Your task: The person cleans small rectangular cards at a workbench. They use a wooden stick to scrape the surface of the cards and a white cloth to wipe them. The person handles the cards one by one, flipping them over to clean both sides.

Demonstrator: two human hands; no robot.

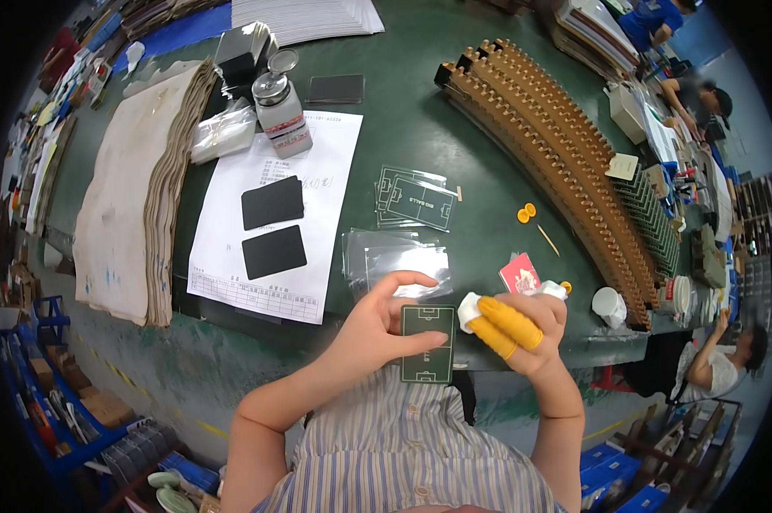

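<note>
In front of my chest, my left hand [370, 332] grips a dark green card [428, 368] printed with white pitch lines, thumb across its face. Close to the card's right edge is my right hand [535, 338], with yellow finger cots on some of its fingers. Its fingers are closed around a white wad of cloth [469, 313], which also shows past the far side of the hand. Just beyond my hands lie clear plastic sleeves [403, 261] and transparent pieces with white pitch lines [420, 203]. A red card [520, 274] rests past my right hand.
Left, two black cards [273, 203] and a pump-top bottle [281, 120] stand on a printed sheet [334, 179], beside stacked boards [138, 197]. Long notched brown racks [548, 162] curve along the right. Yellow finger cots [527, 212], a thin stick [548, 240] and a white tub [609, 306] lie nearer.
</note>
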